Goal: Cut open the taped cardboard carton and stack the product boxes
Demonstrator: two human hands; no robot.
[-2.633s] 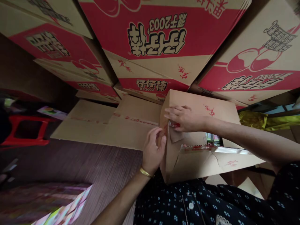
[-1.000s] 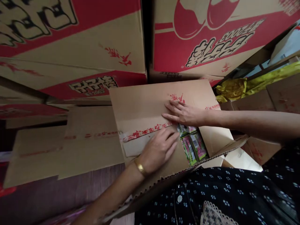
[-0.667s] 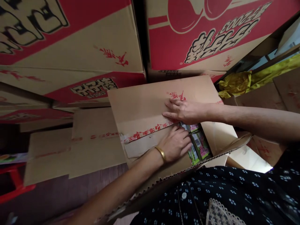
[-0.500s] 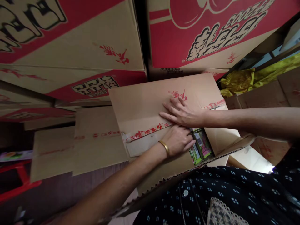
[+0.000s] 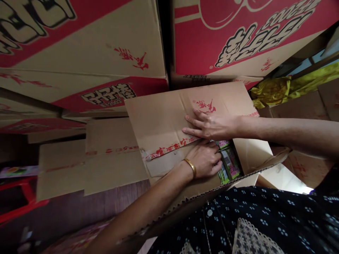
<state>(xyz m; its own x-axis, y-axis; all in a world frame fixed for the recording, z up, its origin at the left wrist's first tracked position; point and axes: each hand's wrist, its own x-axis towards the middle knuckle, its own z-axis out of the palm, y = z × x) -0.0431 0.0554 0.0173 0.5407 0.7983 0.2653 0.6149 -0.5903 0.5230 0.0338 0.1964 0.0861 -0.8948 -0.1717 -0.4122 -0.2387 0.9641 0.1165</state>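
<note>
A cardboard carton [image 5: 159,120] stands in front of my body, its far flap folded over toward me with torn red-printed tape along the edge. My right hand [image 5: 212,125] lies flat on that flap, fingers spread. Just below it, my left hand [image 5: 205,158], with a gold bracelet [image 5: 191,167] at the wrist, reaches in at the flap's edge. Its fingers are curled and closed, the tips hidden, so what they hold cannot be made out. Beside the left knuckles, green and pink packets [image 5: 230,162] show inside the carton. The near flap [image 5: 196,201] leans against my patterned clothing.
Large red-and-brown cartons [image 5: 106,46] are stacked behind, with another big carton [image 5: 238,46] at the back right. Flat cardboard flaps [image 5: 113,158] extend on the left, above a red plastic frame [image 5: 26,194]. Yellow plastic sheeting [image 5: 275,90] lies at the right.
The left hand has shifted slightly right, with its fingers more curled. The flap has creased near the right hand, and more packets show beside the left hand. The view has moved a little.
</note>
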